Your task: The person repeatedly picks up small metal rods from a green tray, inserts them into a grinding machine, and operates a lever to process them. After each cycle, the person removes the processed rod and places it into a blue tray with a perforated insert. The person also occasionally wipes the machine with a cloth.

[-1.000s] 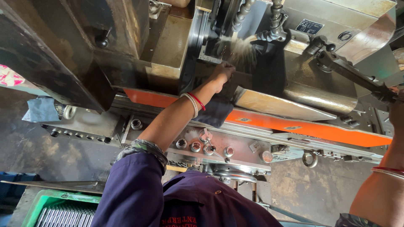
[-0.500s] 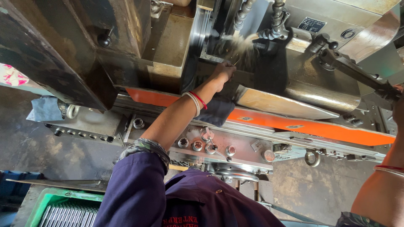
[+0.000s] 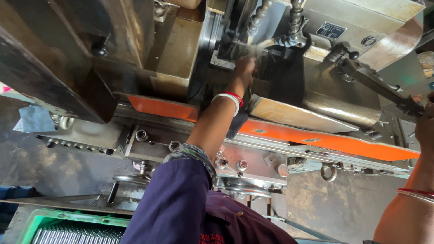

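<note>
Left hand at the lathe's work zone, right hand on the lever

A green crate of metal rods sits low left. The left hand reaches into the blurred chuck area; I cannot tell its grip. The right hand is closed around the long lever. This looks like part loading; withdrawing needs a steady, careful hand.

Even daylight, moderately bright, source not visible. Glare on the brass-toned housing left of the left hand and on the sloped guard just below it. Deep shadow in the recess around that hand; fingers motion-blurred. Dark casting far left underexposed. Wide-angle tilt bends edges. Foreground sleeve slightly soft.
</note>
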### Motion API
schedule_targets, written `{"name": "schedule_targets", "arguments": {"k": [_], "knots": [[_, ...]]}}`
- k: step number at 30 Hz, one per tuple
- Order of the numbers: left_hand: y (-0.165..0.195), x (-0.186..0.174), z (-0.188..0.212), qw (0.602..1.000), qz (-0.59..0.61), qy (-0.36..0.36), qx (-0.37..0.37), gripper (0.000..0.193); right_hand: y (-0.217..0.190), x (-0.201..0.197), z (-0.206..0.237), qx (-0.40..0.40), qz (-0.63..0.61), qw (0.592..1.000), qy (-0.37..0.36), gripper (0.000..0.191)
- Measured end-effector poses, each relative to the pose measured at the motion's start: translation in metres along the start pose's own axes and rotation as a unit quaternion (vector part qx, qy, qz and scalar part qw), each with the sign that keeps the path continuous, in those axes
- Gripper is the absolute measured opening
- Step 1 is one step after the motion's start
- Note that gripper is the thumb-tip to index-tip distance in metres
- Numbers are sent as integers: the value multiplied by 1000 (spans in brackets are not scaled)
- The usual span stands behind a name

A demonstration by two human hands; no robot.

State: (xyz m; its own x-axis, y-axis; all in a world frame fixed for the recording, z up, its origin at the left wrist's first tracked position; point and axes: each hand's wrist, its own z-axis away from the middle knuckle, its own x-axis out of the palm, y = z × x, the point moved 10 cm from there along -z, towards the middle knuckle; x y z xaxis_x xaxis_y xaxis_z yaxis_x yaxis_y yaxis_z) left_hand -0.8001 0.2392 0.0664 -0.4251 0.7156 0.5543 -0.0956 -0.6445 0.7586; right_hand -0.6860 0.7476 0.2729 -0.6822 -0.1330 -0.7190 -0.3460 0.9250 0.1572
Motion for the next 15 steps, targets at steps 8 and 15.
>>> {"name": "schedule_targets", "arguments": {"k": [8, 15], "knots": [[5, 3, -12, 998, -8, 38, -47, 23, 26, 16, 10, 29, 51, 998, -3, 29], [10, 27, -36, 982, 145, 76, -96, 22, 75, 28, 29, 156, 280, 946, -52, 50]]}}
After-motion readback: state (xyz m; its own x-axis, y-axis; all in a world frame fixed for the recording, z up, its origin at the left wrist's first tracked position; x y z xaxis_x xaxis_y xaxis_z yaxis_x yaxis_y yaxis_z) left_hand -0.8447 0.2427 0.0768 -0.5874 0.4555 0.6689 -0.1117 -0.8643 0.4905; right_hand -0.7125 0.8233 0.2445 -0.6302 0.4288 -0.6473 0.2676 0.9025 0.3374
